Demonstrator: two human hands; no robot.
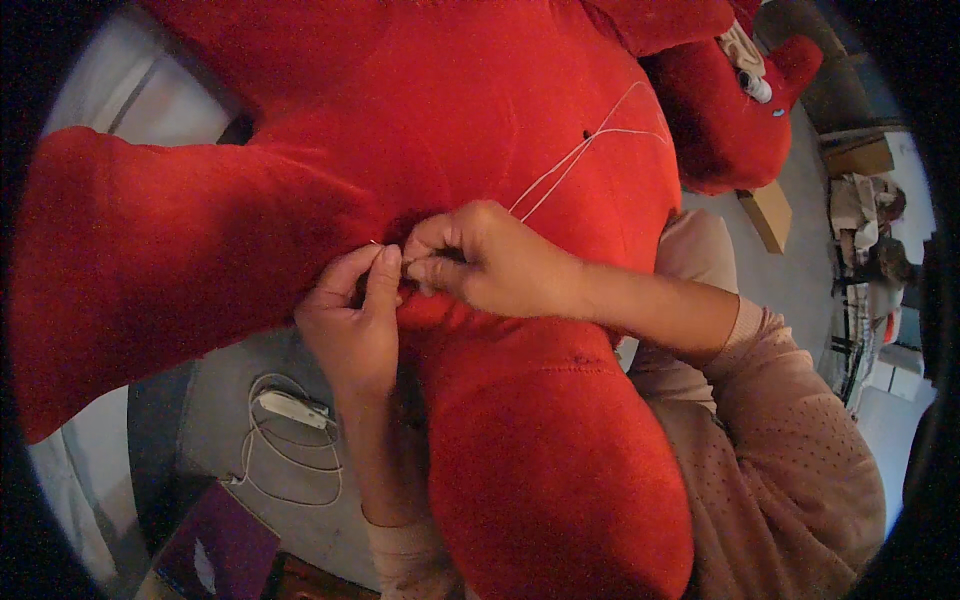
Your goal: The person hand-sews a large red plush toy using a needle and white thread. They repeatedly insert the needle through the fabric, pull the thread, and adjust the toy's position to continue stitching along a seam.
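A big red plush figure (560, 460) fills the middle, its stuffed limbs spreading to the left and toward me. At the crease where the left limb meets the body, my left hand (350, 310) pinches the red plush fabric. A thin needle-like tip (375, 242) pokes out by its fingertips. My right hand (480, 262) is closed right beside it, thumb and fingers pressed together; what they hold is hidden. From behind the right hand a doubled white thread (545, 182) runs up to the right across the body and loops at the far end.
Another red plush piece (735, 135) lies at the upper right with a white spool (757, 88) on it. A white power strip (293, 408) with a coiled cord lies on the floor at lower left, near a purple box (225, 545). A cardboard box (768, 218) stands at right.
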